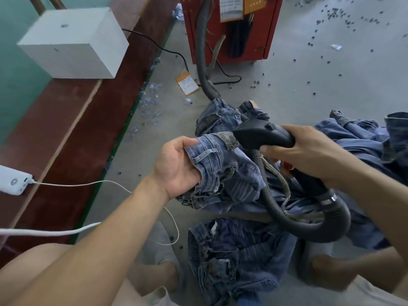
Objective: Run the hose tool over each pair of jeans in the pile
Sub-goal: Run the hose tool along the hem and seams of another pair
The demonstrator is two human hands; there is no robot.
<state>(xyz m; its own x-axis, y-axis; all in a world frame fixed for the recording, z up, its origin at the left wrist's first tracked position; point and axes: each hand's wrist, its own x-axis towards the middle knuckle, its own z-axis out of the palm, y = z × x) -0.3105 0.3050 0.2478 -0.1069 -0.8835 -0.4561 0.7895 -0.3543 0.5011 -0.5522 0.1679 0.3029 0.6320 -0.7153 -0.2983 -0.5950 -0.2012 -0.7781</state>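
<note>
Left hand [176, 166] grips jeans [223, 164]; right hand [306, 151] clasps hose tool [262, 135] just beside.

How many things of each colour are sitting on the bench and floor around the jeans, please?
White: 2, the box and the power bank
Red: 1, the cabinet
Orange: 1, the tag on the floor
Black: 1, the hose tool
Total: 5

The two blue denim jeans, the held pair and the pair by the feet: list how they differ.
The lighter blue held jeans are bunched up in the left hand, lifted against the black hose tool; the darker blue jeans by the feet lie untouched on the grey floor. Both are distressed denim.
</note>
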